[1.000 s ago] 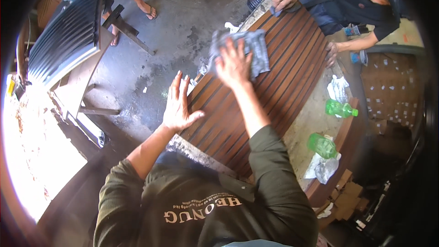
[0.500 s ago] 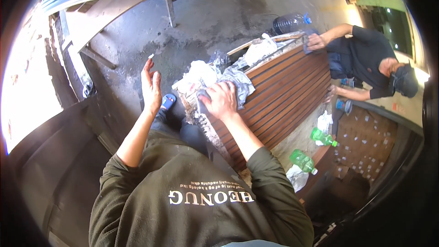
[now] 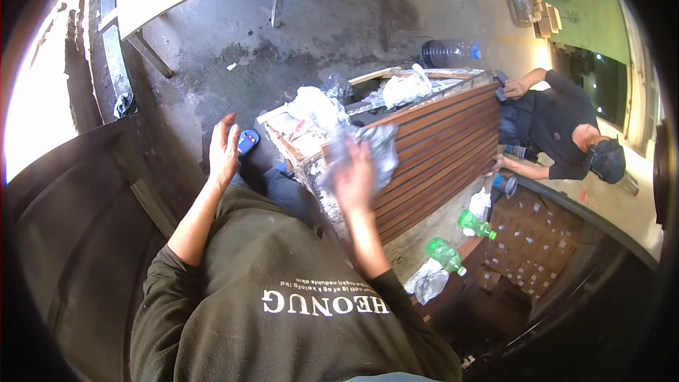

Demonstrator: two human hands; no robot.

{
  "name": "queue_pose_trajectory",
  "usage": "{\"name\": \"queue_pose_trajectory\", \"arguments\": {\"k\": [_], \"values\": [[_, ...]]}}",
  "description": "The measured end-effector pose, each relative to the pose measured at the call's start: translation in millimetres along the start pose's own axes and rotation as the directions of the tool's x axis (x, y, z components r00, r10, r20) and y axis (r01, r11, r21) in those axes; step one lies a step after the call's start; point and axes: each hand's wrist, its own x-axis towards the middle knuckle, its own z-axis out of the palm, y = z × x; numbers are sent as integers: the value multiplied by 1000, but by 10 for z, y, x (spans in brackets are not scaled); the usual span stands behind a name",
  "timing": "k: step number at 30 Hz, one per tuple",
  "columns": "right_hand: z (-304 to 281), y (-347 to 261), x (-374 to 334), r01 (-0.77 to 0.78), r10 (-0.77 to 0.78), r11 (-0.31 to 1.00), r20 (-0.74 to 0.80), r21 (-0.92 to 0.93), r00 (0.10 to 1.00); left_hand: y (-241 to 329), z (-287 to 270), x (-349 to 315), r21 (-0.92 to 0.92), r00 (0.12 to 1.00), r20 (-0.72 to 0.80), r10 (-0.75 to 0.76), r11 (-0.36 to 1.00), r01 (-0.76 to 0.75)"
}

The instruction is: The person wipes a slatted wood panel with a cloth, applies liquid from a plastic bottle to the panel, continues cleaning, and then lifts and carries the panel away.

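Since the earlier frame the right hand (image 3: 353,173) has come back along the slatted wooden panel (image 3: 438,152), dragging the grey cloth (image 3: 373,150) with it to the near end, and the left hand (image 3: 224,148) has lifted clear of the wood altogether. The right hand is blurred with motion, palm down on the cloth with the fingers spread; whether its grip is closed on the fabric or only pressing it flat I cannot tell. The cloth lies bunched at the near end of the panel, just beside the pale, chipped edge. The left hand hangs in the air to the left of the panel, open, fingers straight and together, holding nothing, well apart from the wood.

Beyond the panel's near end sit crumpled white rags (image 3: 315,106) and a second heap of them (image 3: 404,88) farther along. A large clear water jug (image 3: 449,51) lies on the concrete floor past the panel's far end. To the right of the panel 2 green plastic bottles (image 3: 475,224) rest on a ledge. At the panel's far end another person (image 3: 566,124) in dark clothing leans over it.
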Motion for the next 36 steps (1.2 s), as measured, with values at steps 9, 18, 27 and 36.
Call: {"name": "queue_pose_trajectory", "arguments": {"k": [9, 18, 27, 36], "values": [[-196, 874, -118, -375, 328, 910, -245, -176, 912, 627, -100, 124, -580, 842, 524, -126, 672, 461], [231, -268, -277, 186, -186, 978, 12, -94, 982, 1009, 193, 163, -660, 670, 742, 8, 183, 729], [-152, 880, -260, -472, 416, 868, -297, -152, 860, 1291, 476, 338, -580, 580, 809, 92, 289, 762], [45, 38, -387, -61, 525, 170, -38, 984, 851, 1642, 1395, 174, -233, 769, 636, 66, 966, 110]]}}
